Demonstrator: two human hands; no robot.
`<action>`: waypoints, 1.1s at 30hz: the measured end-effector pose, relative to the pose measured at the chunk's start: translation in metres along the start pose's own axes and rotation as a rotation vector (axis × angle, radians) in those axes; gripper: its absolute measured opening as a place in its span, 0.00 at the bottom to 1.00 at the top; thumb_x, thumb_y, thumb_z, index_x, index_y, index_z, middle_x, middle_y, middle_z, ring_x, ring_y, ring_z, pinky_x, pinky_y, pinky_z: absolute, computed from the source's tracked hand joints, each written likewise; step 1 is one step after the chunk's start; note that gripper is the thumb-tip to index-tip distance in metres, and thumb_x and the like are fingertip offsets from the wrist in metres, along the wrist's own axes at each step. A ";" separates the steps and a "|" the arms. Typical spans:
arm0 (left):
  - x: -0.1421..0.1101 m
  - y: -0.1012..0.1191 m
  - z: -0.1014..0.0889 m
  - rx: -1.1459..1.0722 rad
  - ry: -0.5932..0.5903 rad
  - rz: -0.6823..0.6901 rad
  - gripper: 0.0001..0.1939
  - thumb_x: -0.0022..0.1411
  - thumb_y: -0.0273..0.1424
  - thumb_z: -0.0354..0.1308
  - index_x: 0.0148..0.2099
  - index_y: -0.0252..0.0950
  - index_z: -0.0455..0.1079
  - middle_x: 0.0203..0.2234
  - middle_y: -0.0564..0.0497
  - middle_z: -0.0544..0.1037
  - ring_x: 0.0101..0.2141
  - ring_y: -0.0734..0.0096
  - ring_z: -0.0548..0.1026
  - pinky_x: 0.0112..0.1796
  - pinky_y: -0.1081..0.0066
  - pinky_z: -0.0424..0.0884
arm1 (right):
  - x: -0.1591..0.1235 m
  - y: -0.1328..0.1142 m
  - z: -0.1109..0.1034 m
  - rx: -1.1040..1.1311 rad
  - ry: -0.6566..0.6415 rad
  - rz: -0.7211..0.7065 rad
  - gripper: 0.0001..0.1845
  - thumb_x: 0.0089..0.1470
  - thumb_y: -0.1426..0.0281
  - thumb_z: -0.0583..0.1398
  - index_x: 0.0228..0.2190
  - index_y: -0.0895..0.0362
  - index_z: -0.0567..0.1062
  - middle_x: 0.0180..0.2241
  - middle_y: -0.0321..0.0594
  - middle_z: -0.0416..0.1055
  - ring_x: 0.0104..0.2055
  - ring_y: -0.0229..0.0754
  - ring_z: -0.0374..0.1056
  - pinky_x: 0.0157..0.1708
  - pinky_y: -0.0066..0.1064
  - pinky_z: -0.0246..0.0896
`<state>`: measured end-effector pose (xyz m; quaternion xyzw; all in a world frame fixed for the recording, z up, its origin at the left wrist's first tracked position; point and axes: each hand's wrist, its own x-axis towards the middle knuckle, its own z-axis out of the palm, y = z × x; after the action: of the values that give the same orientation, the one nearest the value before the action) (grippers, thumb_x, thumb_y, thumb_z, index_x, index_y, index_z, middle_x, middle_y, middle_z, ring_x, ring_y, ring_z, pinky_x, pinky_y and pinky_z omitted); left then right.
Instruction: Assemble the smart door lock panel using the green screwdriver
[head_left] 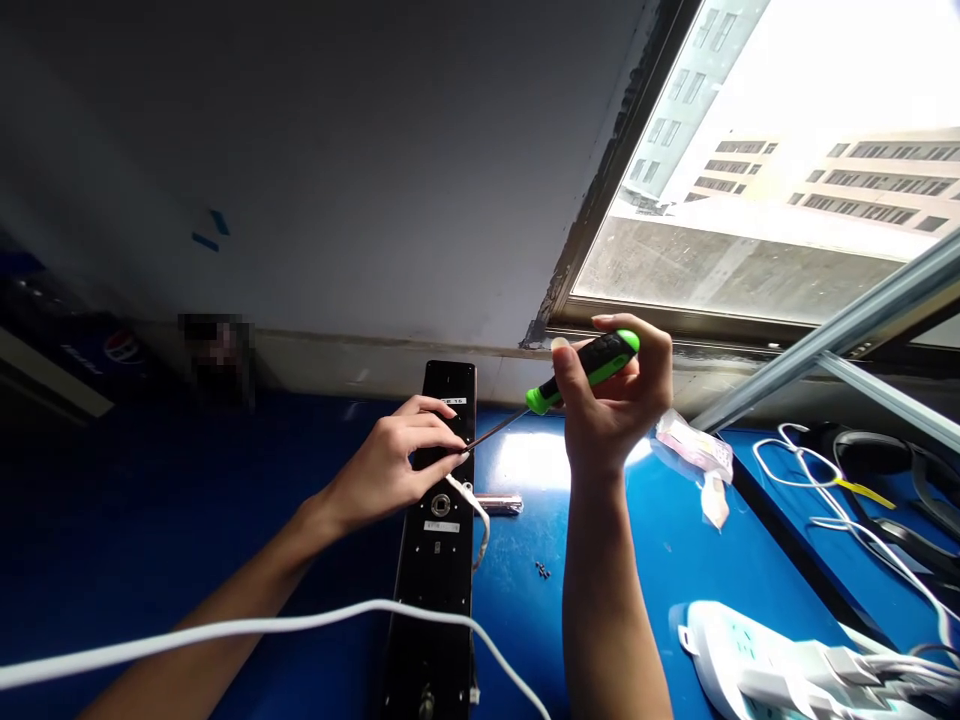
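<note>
A long black panel [431, 625] with small holes and white labels lies lengthwise on the blue table. My right hand [611, 400] grips a green and black screwdriver [585, 370], its shaft slanting down left to the panel. At the screwdriver's tip, the thumb and index finger of my left hand [397, 450] are pinched together over the panel. Whatever sits between those fingertips is too small to make out. A white cable [484, 525] comes out beside my left thumb. Several tiny dark screws [542, 570] lie right of the panel.
A shiny metal cylinder [501, 504] rests against the panel's right side. One white cord [375, 606] crosses the foreground. To the right are a power strip [739, 650] with plugs, a crumpled plastic packet [694, 445], cables and black headphones [874, 450]. A wall and window stand behind.
</note>
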<state>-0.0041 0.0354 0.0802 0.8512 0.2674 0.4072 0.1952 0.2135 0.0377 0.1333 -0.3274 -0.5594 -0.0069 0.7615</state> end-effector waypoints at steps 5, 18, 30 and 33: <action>0.001 -0.002 0.005 -0.006 0.050 -0.054 0.04 0.65 0.27 0.67 0.41 0.38 0.83 0.33 0.48 0.85 0.50 0.57 0.77 0.49 0.58 0.78 | -0.002 0.006 0.002 0.073 -0.001 0.021 0.21 0.51 0.70 0.73 0.45 0.48 0.74 0.34 0.33 0.72 0.28 0.35 0.73 0.26 0.30 0.73; -0.005 -0.017 0.032 0.177 0.209 -0.068 0.05 0.66 0.30 0.67 0.45 0.40 0.81 0.49 0.44 0.77 0.58 0.53 0.69 0.57 0.50 0.74 | -0.002 -0.006 -0.009 0.081 -0.446 0.015 0.36 0.57 0.78 0.68 0.62 0.44 0.66 0.47 0.39 0.78 0.47 0.47 0.81 0.47 0.43 0.84; -0.002 -0.022 0.048 0.116 0.222 -0.123 0.04 0.67 0.27 0.66 0.41 0.39 0.82 0.50 0.44 0.77 0.59 0.52 0.69 0.57 0.48 0.74 | -0.006 -0.004 -0.012 0.011 -0.502 0.017 0.38 0.54 0.79 0.70 0.62 0.44 0.68 0.56 0.42 0.76 0.45 0.46 0.81 0.47 0.42 0.84; -0.001 -0.023 0.051 0.143 0.229 -0.126 0.03 0.67 0.27 0.66 0.41 0.38 0.82 0.51 0.44 0.76 0.60 0.52 0.68 0.58 0.48 0.73 | -0.007 -0.003 -0.013 0.008 -0.507 0.038 0.37 0.53 0.79 0.71 0.60 0.44 0.70 0.55 0.40 0.77 0.44 0.44 0.81 0.46 0.41 0.83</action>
<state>0.0293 0.0464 0.0366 0.7923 0.3693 0.4687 0.1275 0.2209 0.0259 0.1263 -0.3260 -0.7263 0.0919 0.5981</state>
